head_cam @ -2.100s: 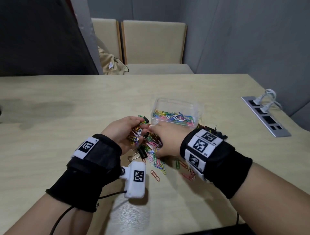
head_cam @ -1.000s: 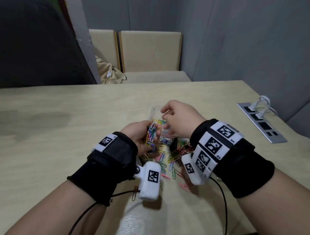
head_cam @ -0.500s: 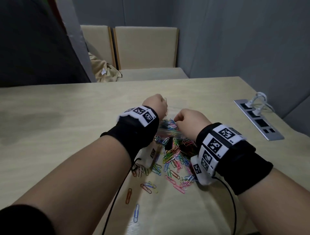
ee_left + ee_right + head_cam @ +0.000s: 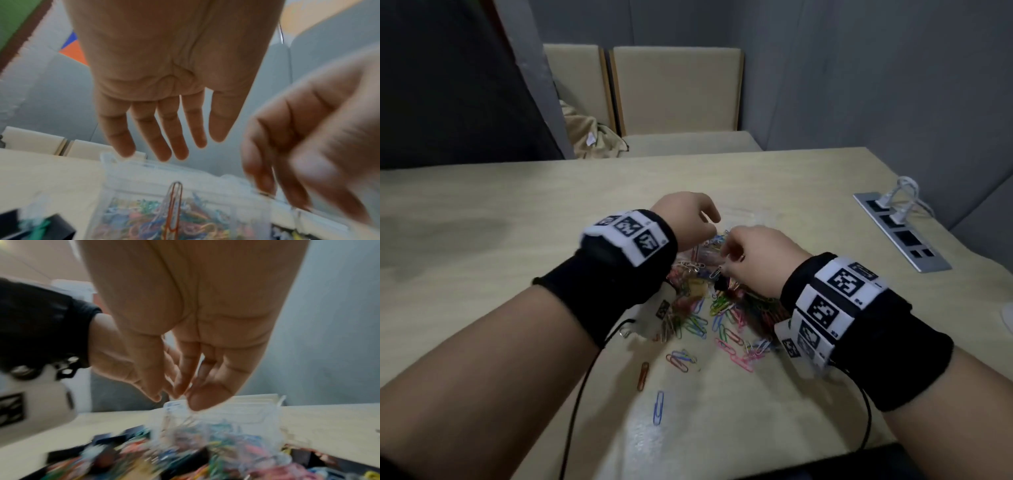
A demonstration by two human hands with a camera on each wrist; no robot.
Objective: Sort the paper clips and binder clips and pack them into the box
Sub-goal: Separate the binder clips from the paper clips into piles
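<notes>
Pale desk point(image 4: 482, 219) held loose paper clips point(image 4: 722, 322). Left hand point(image 4: 164, 78) hung above the clear box point(image 4: 144, 178), fingers straight and empty. Right hand point(image 4: 760, 257) curled, pinching something thin; I could not tell what. Colourful clips filled the box.

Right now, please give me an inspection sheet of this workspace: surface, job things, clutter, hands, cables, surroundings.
Surface: pale wooden table, with a darker patch at its left.
Job's things: clear plastic box holding coloured clips; loose paper clips spread on the table before it; a black binder clip among them.
Clutter: nothing seen.
Hands: left hand open above the box, fingers straight, holding nothing; right hand with fingertips drawn together; whether it pinches a clip is too blurred to tell.
Cables: black wrist cable; white plugs in the socket strip.
Surroundings: beige chairs, grey walls.
</notes>
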